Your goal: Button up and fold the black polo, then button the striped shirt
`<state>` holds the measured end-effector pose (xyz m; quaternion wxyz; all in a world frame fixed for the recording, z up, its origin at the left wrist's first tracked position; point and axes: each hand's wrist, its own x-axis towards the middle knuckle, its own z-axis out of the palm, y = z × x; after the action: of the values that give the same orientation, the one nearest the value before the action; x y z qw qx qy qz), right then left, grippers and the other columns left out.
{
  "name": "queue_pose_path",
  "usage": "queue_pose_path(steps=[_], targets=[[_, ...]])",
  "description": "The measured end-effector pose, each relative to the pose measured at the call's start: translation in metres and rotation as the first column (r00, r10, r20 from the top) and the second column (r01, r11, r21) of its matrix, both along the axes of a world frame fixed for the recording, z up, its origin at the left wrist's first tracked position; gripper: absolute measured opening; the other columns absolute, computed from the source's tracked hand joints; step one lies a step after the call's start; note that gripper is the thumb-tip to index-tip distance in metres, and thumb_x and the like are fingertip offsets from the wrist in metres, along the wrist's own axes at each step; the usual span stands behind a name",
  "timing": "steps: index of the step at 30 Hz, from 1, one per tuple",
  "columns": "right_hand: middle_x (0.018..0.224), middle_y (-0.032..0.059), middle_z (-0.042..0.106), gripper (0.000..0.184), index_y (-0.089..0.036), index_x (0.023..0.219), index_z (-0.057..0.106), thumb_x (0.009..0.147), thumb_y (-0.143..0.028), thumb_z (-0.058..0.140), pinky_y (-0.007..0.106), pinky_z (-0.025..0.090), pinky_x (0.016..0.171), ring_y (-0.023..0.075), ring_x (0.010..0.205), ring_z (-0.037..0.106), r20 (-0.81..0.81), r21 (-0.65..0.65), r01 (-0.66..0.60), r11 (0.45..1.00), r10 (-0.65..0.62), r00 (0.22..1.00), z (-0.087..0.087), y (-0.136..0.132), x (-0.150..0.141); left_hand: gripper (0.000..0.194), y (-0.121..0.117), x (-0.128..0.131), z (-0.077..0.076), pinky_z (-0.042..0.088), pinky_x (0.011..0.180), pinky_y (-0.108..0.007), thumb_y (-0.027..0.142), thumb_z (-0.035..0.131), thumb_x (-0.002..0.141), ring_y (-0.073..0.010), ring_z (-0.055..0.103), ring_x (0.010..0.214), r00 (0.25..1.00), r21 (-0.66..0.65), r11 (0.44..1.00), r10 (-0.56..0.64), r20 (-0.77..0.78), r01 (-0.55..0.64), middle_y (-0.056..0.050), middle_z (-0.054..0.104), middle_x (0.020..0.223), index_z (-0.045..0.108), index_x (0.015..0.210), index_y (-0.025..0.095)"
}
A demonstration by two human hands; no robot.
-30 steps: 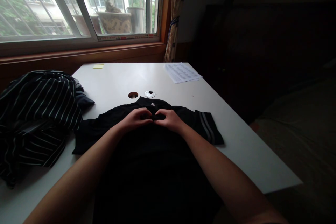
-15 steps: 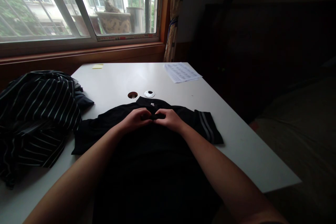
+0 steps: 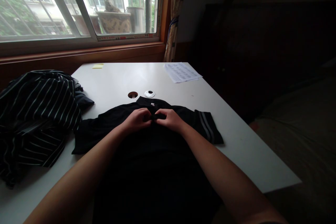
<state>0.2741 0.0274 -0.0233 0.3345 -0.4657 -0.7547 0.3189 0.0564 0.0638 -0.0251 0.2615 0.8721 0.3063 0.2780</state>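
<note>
A: Where does the black shirt lie in relation to you?

B: Spread on the white table right in front of you, its collar at the far side and its short sleeves out to either side. The lower body runs toward you, too dark for you to make out the hem.

A: And what do your hands have?

B: Your left hand and right hand sit side by side just below the collar, each curled with thumb and fingertips nearly meeting. Both seem to pinch a bit of the shirt's front. Whether there is a button between them, you cannot tell.

A: How does such cloth handle for you?

B: Light and limp, by the look of it: soft enough to crease under your fingers, hardly slippery, and nothing you are likely to break. The collar looks a little stiffer, so it probably keeps its shape better when you touch it.

A: Where is your best hold?

B: For fine work, the front edges below the collar, pinched lightly with your fingertips. For shifting the whole shirt, the shoulders suit you better; one sleeve alone likely drags the body askew. The striped cloth bunched at your left lies close to a sleeve, so mind it doesn't catch.
</note>
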Motion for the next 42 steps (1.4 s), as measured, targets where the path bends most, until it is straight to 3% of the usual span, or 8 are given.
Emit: queue_pose_path(steps=[6, 10, 14, 19, 26, 33, 38, 42], targets=[[0.09, 0.0014, 0.072, 0.019, -0.02, 0.093, 0.073, 0.076, -0.027, 0.069, 0.028, 0.046, 0.079, 0.019, 0.086, 0.066, -0.022, 0.019, -0.028, 0.999, 0.028, 0.999, 0.002, 0.0, 0.0, 0.008, -0.002, 0.003, 0.001, 0.036, 0.057, -0.023, 0.021, 0.062, 0.075, -0.0112, 0.046, 0.063, 0.999, 0.031, 0.998, 0.046, -0.011, -0.045, 0.002, 0.051, 0.07, 0.055, 0.073, 0.018], [0.089, 0.0018, 0.071, 0.018, -0.019, 0.092, 0.072, 0.076, -0.026, 0.068, 0.029, 0.046, 0.08, 0.0193, 0.087, 0.065, -0.021, 0.03, -0.038, 0.999, 0.038, 0.999, 0.003, -0.001, 0.0, 0.007, -0.002, 0.001, 0.003, 0.037, 0.058, -0.023, 0.022, 0.061, 0.078, -0.0114, 0.047, 0.064, 1.0, -0.005, 1.0, 0.005, -0.005, -0.005, 0.002, 0.053, 0.073, 0.056, 0.077, 0.018], [0.084, 0.0003, 0.069, 0.016, -0.019, 0.09, 0.071, 0.075, -0.025, 0.066, 0.028, 0.045, 0.075, 0.0179, 0.081, 0.062, -0.002, 0.037, -0.018, 0.999, 0.019, 1.0, 0.006, -0.003, 0.002, 0.014, -0.001, -0.005, 0.009, 0.044, 0.066, -0.025, 0.032, 0.06, 0.084, -0.0146, 0.055, 0.073, 0.998, -0.097, 0.994, -0.055, 0.007, 0.056, -0.001, 0.06, 0.082, 0.06, 0.088, 0.018], [0.079, -0.0012, 0.066, 0.015, -0.019, 0.087, 0.068, 0.075, -0.02, 0.06, 0.026, 0.045, 0.072, 0.0169, 0.076, 0.06, -0.015, 0.066, -0.001, 0.998, 0.002, 1.0, 0.009, -0.004, 0.005, 0.023, 0.003, -0.008, 0.01, 0.048, 0.079, -0.03, 0.036, 0.051, 0.092, -0.0195, 0.062, 0.086, 1.0, -0.148, 0.989, -0.017, 0.016, 0.019, -0.004, 0.068, 0.094, 0.065, 0.097, 0.019], [0.086, 0.0007, 0.068, 0.02, -0.02, 0.091, 0.066, 0.074, -0.017, 0.056, 0.03, 0.047, 0.081, 0.0193, 0.081, 0.063, -0.05, 0.131, 0.061, 0.99, -0.055, 0.997, 0.009, -0.003, 0.008, 0.022, 0.017, -0.012, -0.007, 0.044, 0.098, -0.041, 0.026, 0.055, 0.089, -0.0254, 0.056, 0.104, 0.992, 0.142, 0.987, 0.087, -0.095, -0.073, -0.006, 0.068, 0.101, 0.07, 0.104, 0.024], [0.09, 0.0017, 0.066, 0.033, -0.021, 0.1, 0.067, 0.072, -0.012, 0.053, 0.032, 0.047, 0.085, 0.0189, 0.085, 0.062, -0.102, 0.195, 0.139, 0.971, -0.121, 0.987, 0.008, -0.002, 0.007, 0.033, 0.025, -0.022, -0.016, 0.042, 0.103, -0.045, 0.031, 0.056, 0.088, -0.0292, 0.053, 0.117, 0.929, 0.244, 0.937, 0.303, -0.215, -0.249, -0.009, 0.06, 0.123, 0.065, 0.119, 0.024], [0.088, 0.0028, 0.066, 0.04, -0.021, 0.106, 0.064, 0.071, -0.007, 0.053, 0.033, 0.048, 0.082, 0.0191, 0.081, 0.059, -0.117, 0.306, 0.297, 0.904, -0.274, 0.955, 0.0, 0.005, 0.008, 0.042, 0.027, -0.023, -0.019, 0.038, 0.108, -0.047, 0.036, 0.054, 0.089, -0.0333, 0.045, 0.127, 0.856, 0.329, 0.88, 0.438, -0.276, -0.344, -0.012, 0.054, 0.135, 0.059, 0.128, 0.021], [0.089, 0.0029, 0.065, 0.03, -0.022, 0.1, 0.065, 0.075, -0.008, 0.057, 0.036, 0.047, 0.084, 0.0208, 0.084, 0.058, -0.11, 0.429, 0.405, 0.807, -0.399, 0.911, -0.001, 0.008, 0.011, 0.05, 0.025, -0.022, -0.017, 0.03, 0.116, -0.043, 0.04, 0.05, 0.091, -0.0321, 0.035, 0.138, 0.751, 0.363, 0.834, 0.539, -0.382, -0.415, -0.013, 0.047, 0.145, 0.053, 0.135, 0.016]])
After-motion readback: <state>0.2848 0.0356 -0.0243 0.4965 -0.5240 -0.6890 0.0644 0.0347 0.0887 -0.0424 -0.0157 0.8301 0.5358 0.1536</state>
